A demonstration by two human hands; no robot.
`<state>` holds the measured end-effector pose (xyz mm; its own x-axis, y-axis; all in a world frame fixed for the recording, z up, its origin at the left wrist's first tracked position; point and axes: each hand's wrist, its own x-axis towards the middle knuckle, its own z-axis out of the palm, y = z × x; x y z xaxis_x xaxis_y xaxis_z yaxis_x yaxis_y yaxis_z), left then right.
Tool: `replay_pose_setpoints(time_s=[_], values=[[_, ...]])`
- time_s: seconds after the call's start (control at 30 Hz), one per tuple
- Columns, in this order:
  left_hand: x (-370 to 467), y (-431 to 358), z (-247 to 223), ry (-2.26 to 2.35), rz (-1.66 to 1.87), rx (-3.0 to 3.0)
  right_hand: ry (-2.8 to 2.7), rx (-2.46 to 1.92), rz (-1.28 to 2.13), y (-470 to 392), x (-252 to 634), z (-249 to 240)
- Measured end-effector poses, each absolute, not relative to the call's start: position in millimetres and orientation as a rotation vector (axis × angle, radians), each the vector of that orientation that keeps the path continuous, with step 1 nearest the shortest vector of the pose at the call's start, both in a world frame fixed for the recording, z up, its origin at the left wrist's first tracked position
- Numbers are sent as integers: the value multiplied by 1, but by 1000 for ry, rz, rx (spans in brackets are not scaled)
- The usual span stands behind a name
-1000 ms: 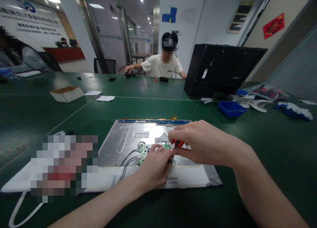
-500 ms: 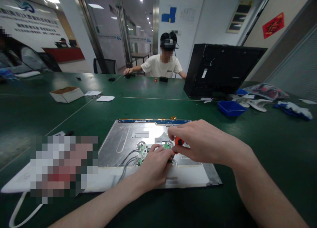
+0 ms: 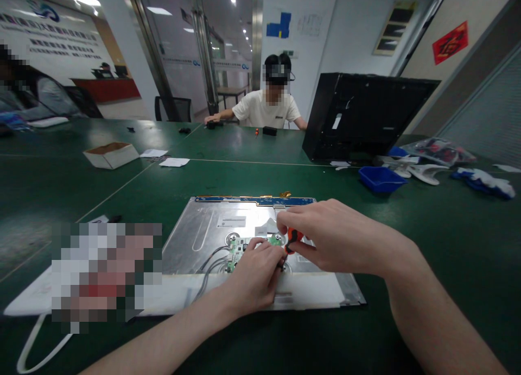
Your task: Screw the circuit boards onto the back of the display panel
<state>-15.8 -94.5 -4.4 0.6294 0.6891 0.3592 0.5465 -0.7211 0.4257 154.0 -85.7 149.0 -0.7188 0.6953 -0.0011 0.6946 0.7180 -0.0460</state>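
A flat metal panel [image 3: 195, 223] lies on the green table, with a blue strip [image 3: 228, 199] along its far edge. On the panel sits a green circuit board [image 3: 236, 250] with grey cables [image 3: 208, 274] running off its left side. My right hand [image 3: 321, 234] is closed round an orange and black screwdriver [image 3: 292, 239], whose shaft points down at the board's right side. My left hand [image 3: 258, 269] rests over the board, its fingertips bunched by the screwdriver's tip; the fingers partly hide the board and whatever they pinch.
A black monitor [image 3: 366, 114] and a blue tray [image 3: 380, 179] stand at the back right, with gloves [image 3: 482, 182] beyond. An open box [image 3: 110, 155] is at the left. A person [image 3: 266, 106] sits opposite. A white cable [image 3: 30, 345] curves at the lower left.
The screwdriver handle has turned and tilted slightly within my right hand. My left hand stays in the same place on the board.
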Motion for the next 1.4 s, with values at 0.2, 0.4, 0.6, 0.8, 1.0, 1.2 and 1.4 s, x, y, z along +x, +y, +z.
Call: replay_pose_setpoints(time_s=[0.2,0.4,0.6,0.8,1.0,1.2,1.4], values=[[-16,-95,-3,997,702,2600,-2898,-1248,15,-85,152,150],[-16,-95,-3,1010,701,2608,-2923,-1184,77,-87,155,151],[-16,-95,-3,1009,708,2609,-2913,-1207,55,-87,152,150],[-17,-95,-2,993,705,2615,-2905,-1245,11,-87,151,151],[-16,-95,-4,1003,714,2608,-2920,-1136,141,-90,153,152],[-16,-95,-2,1007,699,2592,-2933,-1159,78,-88,152,150],[-16,-95,-1,1004,685,2599,-2890,-1259,-3,-86,152,149]])
